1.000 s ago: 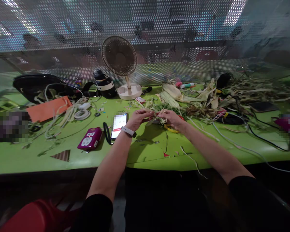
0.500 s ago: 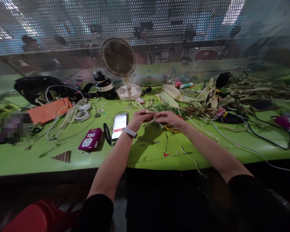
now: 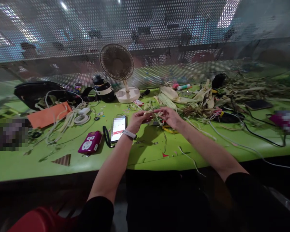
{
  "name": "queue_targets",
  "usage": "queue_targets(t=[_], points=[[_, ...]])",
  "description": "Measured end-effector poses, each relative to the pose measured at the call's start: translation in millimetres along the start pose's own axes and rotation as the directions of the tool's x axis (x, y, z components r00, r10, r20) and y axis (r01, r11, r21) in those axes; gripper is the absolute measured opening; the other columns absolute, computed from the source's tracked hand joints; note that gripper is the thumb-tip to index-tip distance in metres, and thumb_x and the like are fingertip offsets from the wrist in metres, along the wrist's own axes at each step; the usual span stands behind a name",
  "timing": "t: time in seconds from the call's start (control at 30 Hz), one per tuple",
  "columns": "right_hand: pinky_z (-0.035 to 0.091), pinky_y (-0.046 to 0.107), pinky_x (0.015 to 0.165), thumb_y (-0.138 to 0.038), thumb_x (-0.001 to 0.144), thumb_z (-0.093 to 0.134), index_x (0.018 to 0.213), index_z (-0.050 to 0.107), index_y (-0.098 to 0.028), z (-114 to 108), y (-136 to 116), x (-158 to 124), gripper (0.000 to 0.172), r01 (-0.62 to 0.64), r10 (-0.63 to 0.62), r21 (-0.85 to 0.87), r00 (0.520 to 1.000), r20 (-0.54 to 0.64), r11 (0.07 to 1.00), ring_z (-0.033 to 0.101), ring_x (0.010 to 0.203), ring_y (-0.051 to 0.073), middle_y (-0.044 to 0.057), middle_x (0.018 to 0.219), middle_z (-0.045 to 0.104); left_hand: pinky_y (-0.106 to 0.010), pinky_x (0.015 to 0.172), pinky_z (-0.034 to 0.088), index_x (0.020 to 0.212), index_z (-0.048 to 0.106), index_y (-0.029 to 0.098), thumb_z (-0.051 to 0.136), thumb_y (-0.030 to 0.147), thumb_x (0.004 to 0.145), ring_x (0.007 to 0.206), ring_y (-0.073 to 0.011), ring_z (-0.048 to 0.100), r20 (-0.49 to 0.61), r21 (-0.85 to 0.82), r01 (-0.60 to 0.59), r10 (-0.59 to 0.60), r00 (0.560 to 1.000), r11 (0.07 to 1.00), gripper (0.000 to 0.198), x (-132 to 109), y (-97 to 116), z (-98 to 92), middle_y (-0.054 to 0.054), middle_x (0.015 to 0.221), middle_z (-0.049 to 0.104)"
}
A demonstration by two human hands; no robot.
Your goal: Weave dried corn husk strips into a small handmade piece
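Both hands are close together above the green table (image 3: 145, 159). My left hand (image 3: 137, 121), with a pale watch band on its wrist, pinches a small pale-green piece of plant (image 3: 156, 115). My right hand (image 3: 170, 116) has its fingers closed on the other side of the same piece, which looks like thin stems or leaf strips. Its exact kind is too small to make out. Just behind the hands lie corn husks (image 3: 168, 96) and loose greenery. Something yellow (image 3: 168, 130), partly covered, rests under my right hand.
To the left are a lit phone (image 3: 118, 129), a purple power socket box (image 3: 90, 142) and orange paper (image 3: 49, 115). A fan (image 3: 117, 62) and a black bottle (image 3: 103, 90) stand at the back by a perforated screen. Dried leaves (image 3: 251, 88) and cables lie at right.
My right hand has turned and risen slightly, its fingers now more curled around the plant piece. More pale strips show between the hands. The view has shifted a little.
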State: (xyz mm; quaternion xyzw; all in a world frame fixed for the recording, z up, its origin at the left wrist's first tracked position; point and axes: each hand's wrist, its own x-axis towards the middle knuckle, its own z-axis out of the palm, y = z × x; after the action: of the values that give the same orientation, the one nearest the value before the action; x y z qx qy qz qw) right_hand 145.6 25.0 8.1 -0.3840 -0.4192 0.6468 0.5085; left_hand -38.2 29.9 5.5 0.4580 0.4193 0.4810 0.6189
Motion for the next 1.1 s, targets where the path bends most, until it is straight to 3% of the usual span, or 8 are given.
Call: queue_targets(t=[0.1, 0.23, 0.43, 0.53, 0.67, 0.83, 1.0, 1.1], points=[[0.037, 0.038, 0.105, -0.03, 0.063, 0.07, 0.072, 0.073, -0.02, 0.7, 0.9, -1.4, 0.014, -0.032, 0.027, -0.14, 0.999, -0.034, 0.99, 0.06, 0.107, 0.021, 0.003, 0.092, 0.074, -0.026, 0.072, 0.057, 0.082, 0.076, 0.014, 0.091, 0.038, 0.047, 0.066, -0.0124, 0.068, -0.001, -0.014, 0.003, -0.003, 1.0, 1.0, 0.045, 0.2, -0.9, -0.1, -0.005, 0.077, 0.075], [0.042, 0.033, 0.095, -0.023, 0.055, 0.072, 0.069, 0.072, -0.018, 0.9, 2.1, -3.9, 0.015, 0.037, -0.04, -0.263, 0.999, -0.004, 0.964, 0.062, 0.095, 0.017, 0.002, 0.094, 0.074, -0.026, 0.071, 0.058, 0.087, 0.077, 0.015, 0.091, 0.039, 0.05, 0.071, -0.0153, 0.071, 0.02, -0.011, 0.04, -0.04, 0.999, 0.999, 0.046, 0.5, -1.3, 0.0, -0.007, 0.082, 0.076], [0.044, 0.026, 0.073, -0.015, 0.053, 0.068, 0.078, 0.069, -0.018, 2.7, -0.1, -8.2, 0.025, 0.053, -0.047, -0.261, 0.998, 0.029, 0.964, 0.057, 0.071, 0.011, -0.002, 0.082, 0.071, -0.027, 0.073, 0.059, 0.091, 0.076, 0.016, 0.09, 0.04, 0.053, 0.081, -0.0195, 0.074, 0.055, -0.04, 0.021, -0.019, 0.998, 0.999, 0.047, -2.4, -0.4, 1.0, -0.008, 0.096, 0.076], [0.044, 0.025, 0.07, -0.012, 0.054, 0.064, 0.082, 0.069, -0.017, 4.3, 0.9, -8.0, 0.029, 0.03, -0.009, -0.299, 0.997, 0.071, 0.954, 0.055, 0.067, 0.011, -0.002, 0.076, 0.069, -0.029, 0.073, 0.061, 0.101, 0.075, 0.019, 0.088, 0.046, 0.055, 0.079, -0.0188, 0.074, 0.063, -0.035, -0.001, 0.003, 0.998, 0.999, 0.055, -3.8, -1.5, 3.7, -0.006, 0.098, 0.076], [0.044, 0.025, 0.071, -0.013, 0.053, 0.065, 0.08, 0.065, -0.017, 5.0, 2.9, -6.8, 0.027, 0.038, -0.034, -0.244, 0.999, 0.023, 0.969, 0.055, 0.068, 0.01, -0.004, 0.074, 0.067, -0.03, 0.075, 0.061, 0.112, 0.073, 0.022, 0.084, 0.051, 0.059, 0.082, -0.018, 0.074, 0.063, 0.0, -0.049, 0.049, 0.997, 0.999, 0.061, -5.5, -2.3, 6.8, -0.005, 0.108, 0.074], [0.045, 0.027, 0.077, -0.027, 0.059, 0.072, 0.073, 0.066, -0.016, 6.9, 2.9, -12.5, 0.019, 0.054, -0.008, -0.276, 0.986, 0.165, 0.96, 0.058, 0.074, 0.012, -0.002, 0.074, 0.067, -0.027, 0.075, 0.057, 0.113, 0.073, 0.022, 0.082, 0.051, 0.062, 0.086, -0.0172, 0.071, 0.091, 0.063, -0.078, 0.072, 0.993, 0.995, 0.06, -5.2, -5.5, 5.5, -0.007, 0.102, 0.076], [0.042, 0.036, 0.099, -0.042, 0.072, 0.07, 0.09, 0.073, -0.019, 10.7, 6.3, -17.3, 0.03, 0.172, -0.08, -0.375, 0.965, 0.25, 0.911, 0.061, 0.104, 0.021, 0.005, 0.102, 0.071, -0.031, 0.091, 0.053, 0.1, 0.077, 0.022, 0.086, 0.045, 0.057, 0.116, -0.0245, 0.063, 0.108, 0.074, -0.162, 0.154, 0.982, 0.984, 0.05, -4.2, -7.5, 7.5, -0.008, 0.125, 0.068], [0.036, 0.044, 0.108, -0.036, 0.069, 0.074, 0.089, 0.074, -0.021, 8.2, 11.3, -12.9, 0.025, 0.252, -0.182, -0.544, 0.967, 0.181, 0.8, 0.056, 0.119, 0.028, 0.007, 0.112, 0.069, -0.033, 0.101, 0.048, 0.091, 0.079, 0.021, 0.087, 0.042, 0.057, 0.128, -0.0255, 0.055, 0.072, 0.048, -0.227, 0.223, 0.972, 0.973, 0.041, -6.0, -6.8, 11.5, -0.008, 0.135, 0.063]])
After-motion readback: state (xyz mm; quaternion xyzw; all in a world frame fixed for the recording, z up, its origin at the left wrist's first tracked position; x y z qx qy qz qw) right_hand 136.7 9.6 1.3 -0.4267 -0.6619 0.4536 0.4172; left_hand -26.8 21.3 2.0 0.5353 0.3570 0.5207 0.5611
